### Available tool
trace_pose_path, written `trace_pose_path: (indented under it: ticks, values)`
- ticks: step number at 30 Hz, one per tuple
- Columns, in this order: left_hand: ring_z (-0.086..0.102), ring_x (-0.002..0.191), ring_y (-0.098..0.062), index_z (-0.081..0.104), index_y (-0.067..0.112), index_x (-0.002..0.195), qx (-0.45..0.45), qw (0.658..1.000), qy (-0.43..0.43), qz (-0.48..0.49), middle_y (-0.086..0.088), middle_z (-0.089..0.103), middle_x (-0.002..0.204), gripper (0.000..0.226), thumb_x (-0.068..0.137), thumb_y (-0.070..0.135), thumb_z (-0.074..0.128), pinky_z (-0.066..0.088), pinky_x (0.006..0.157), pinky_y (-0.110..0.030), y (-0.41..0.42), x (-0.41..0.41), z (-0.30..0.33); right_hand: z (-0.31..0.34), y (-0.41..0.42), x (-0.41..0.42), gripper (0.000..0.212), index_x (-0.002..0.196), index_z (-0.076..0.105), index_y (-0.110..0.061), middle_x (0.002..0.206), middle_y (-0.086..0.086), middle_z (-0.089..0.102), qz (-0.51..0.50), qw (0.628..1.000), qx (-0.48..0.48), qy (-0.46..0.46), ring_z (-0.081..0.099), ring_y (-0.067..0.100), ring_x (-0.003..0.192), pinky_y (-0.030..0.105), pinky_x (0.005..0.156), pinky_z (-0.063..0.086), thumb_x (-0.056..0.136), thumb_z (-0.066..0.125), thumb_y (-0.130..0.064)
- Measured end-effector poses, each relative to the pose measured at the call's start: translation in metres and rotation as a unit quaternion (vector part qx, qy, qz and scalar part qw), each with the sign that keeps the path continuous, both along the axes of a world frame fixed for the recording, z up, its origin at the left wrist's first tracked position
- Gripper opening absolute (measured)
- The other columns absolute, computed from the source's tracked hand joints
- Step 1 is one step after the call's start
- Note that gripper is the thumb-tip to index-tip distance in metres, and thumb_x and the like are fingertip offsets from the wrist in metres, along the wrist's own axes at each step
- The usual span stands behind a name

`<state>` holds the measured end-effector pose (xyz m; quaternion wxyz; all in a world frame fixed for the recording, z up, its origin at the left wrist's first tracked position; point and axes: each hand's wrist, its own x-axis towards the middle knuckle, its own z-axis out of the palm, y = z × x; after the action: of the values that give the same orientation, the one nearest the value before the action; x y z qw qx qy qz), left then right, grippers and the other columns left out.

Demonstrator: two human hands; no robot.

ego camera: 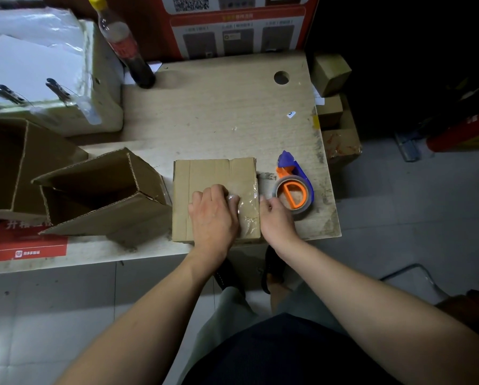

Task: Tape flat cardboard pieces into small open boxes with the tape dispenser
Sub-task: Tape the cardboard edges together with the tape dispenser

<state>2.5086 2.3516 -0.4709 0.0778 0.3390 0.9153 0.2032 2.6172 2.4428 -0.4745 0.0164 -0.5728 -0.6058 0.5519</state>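
The cardboard box (216, 200) sits on the bench (227, 112); left hand (214, 215) presses curled fingers on its clear tape, right hand (274, 218) (fingers curled) at its right edge, beside the tape dispenser (295, 187).

left hand (213, 215) hides the cardboard box's (205, 173) near middle.

A brown cardboard box (214, 190) is sitting closed side up at the near edge of the table (219, 112), with wrinkled clear tape (248, 207) running along its right side. The blue and orange tape dispenser (295, 184) is lying flat just to its right, near the table's right edge. Two finished open boxes (102, 195) are lying tipped over toward the left.
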Motion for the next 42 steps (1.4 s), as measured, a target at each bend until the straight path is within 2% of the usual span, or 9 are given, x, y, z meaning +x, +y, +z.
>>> trace_pose_path:
  ticks: [5, 8, 14, 18, 21, 26, 31, 36, 42]
  values:
    - [0.050, 0.087, -0.033, 0.057, 0.016, 0.095, 0.018, 1.000, -0.021, -0.003, -0.006, 0.062, 0.089, 0.020, 0.100, 0.035, 0.058, 0.037, 0.075, -0.044, -0.003, -0.003, 0.000, 0.012, 0.013, 0.013, 0.037, 0.093, 0.055, -0.020, 0.083, -0.001, 0.060, 0.124, 0.982, 0.144, 0.017, 0.059, 0.018, 0.077, 0.046, 0.072, 0.052, 0.103, 0.046, -0.054]
    - [0.050, 0.089, -0.031, 0.061, 0.013, 0.102, 0.016, 0.999, -0.037, -0.019, -0.006, 0.063, 0.093, 0.046, 0.092, 0.057, 0.064, 0.040, 0.079, -0.044, -0.007, -0.006, -0.001, 0.013, 0.016, 0.014, 0.046, 0.105, 0.047, -0.023, 0.109, -0.003, 0.051, 0.197, 0.957, 0.203, -0.061, 0.054, 0.018, 0.096, 0.043, 0.079, 0.052, 0.095, 0.051, -0.068]
    - [0.048, 0.091, -0.028, 0.060, 0.011, 0.107, 0.008, 0.997, -0.057, -0.057, -0.007, 0.064, 0.099, 0.044, 0.094, 0.053, 0.061, 0.041, 0.080, -0.042, -0.011, -0.016, -0.002, 0.008, 0.018, 0.021, 0.072, 0.124, 0.040, -0.023, 0.128, 0.002, 0.044, 0.139, 0.971, 0.187, -0.062, 0.053, 0.022, 0.112, 0.049, 0.086, 0.054, 0.082, 0.060, -0.077]
    - [0.049, 0.092, -0.028, 0.060, 0.012, 0.108, 0.008, 0.996, -0.067, -0.057, -0.005, 0.064, 0.100, 0.040, 0.095, 0.050, 0.062, 0.043, 0.082, -0.043, -0.010, -0.016, -0.001, 0.009, 0.013, 0.016, 0.044, 0.111, 0.050, -0.019, 0.111, -0.003, 0.050, 0.217, 0.928, 0.297, -0.063, 0.052, 0.013, 0.091, 0.036, 0.069, 0.049, 0.096, 0.055, -0.060]
    - [0.048, 0.089, -0.029, 0.059, 0.013, 0.105, 0.006, 0.996, -0.066, -0.056, -0.005, 0.063, 0.097, 0.036, 0.096, 0.047, 0.061, 0.042, 0.081, -0.044, -0.009, -0.016, -0.002, 0.004, 0.012, 0.014, 0.040, 0.087, 0.052, -0.018, 0.079, -0.003, 0.053, 0.269, 0.944, 0.189, -0.027, 0.053, 0.017, 0.074, 0.037, 0.066, 0.042, 0.107, 0.038, -0.050]
    - [0.041, 0.080, -0.028, 0.053, 0.014, 0.097, 0.006, 0.997, -0.042, -0.067, -0.010, 0.060, 0.092, 0.020, 0.101, 0.031, 0.042, 0.036, 0.075, -0.043, -0.009, -0.013, -0.001, 0.018, 0.035, 0.011, 0.060, 0.075, 0.056, -0.018, 0.075, 0.003, 0.060, 0.326, 0.940, 0.072, -0.072, 0.059, 0.021, 0.075, 0.038, 0.072, 0.049, 0.104, 0.031, -0.064]
    - [0.043, 0.079, -0.028, 0.054, 0.011, 0.095, -0.013, 0.997, -0.026, -0.076, -0.007, 0.054, 0.087, 0.061, 0.092, 0.071, 0.049, 0.037, 0.075, -0.042, -0.007, -0.014, 0.000, 0.012, 0.039, 0.001, 0.050, 0.083, 0.053, -0.007, 0.067, 0.000, 0.048, 0.232, 0.970, 0.074, 0.013, 0.043, 0.012, 0.061, 0.032, 0.057, 0.034, 0.098, 0.058, -0.054]
    - [0.041, 0.080, -0.027, 0.052, 0.013, 0.097, 0.002, 0.995, -0.041, -0.085, -0.010, 0.060, 0.091, 0.025, 0.101, 0.036, 0.042, 0.032, 0.076, -0.040, -0.007, -0.019, 0.001, 0.011, 0.052, -0.007, 0.037, 0.081, 0.058, -0.011, 0.065, 0.002, 0.052, 0.235, 0.972, -0.006, 0.027, 0.050, 0.016, 0.058, 0.031, 0.056, 0.041, 0.104, 0.055, -0.039]
    - [0.041, 0.076, -0.026, 0.052, 0.013, 0.095, -0.030, 0.996, -0.018, -0.083, -0.006, 0.056, 0.085, 0.044, 0.099, 0.056, 0.041, 0.035, 0.074, -0.042, -0.002, -0.018, -0.003, 0.014, 0.048, -0.006, 0.064, 0.076, 0.062, -0.012, 0.046, -0.004, 0.045, 0.273, 0.960, -0.052, -0.038, 0.039, 0.009, 0.036, 0.027, 0.047, 0.031, 0.093, 0.049, -0.072]
